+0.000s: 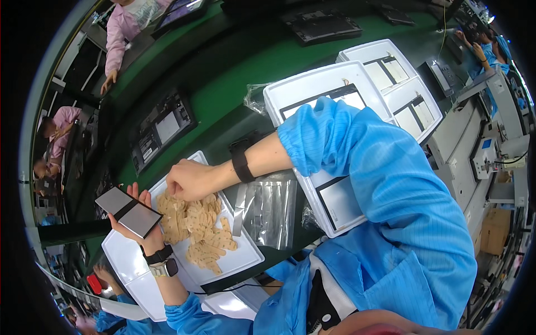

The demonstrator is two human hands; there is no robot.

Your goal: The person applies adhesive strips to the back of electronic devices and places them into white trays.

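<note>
My left hand (146,230) is closed on a flat battery pack (140,219), two grey panels with a black band between them. The pack lies tilted across the palm and fingers. My right hand (190,180) is closed, its fingers bent down over a heap of tan perforated paper-like strips (206,231). Its fingertips are hidden, so I cannot tell what they pinch. The strips lie in a shallow white tray (252,258) in front of me. Both wrists wear black bands, and a watch is on the left one.
Beside the strips lies a clear plastic bag (273,215). White trays (349,71) with flat packs stand at right, partly under my right arm. An opened laptop (162,125) sits on the green conveyor (223,67). Beyond it is a co-worker in a pink sleeve (114,47).
</note>
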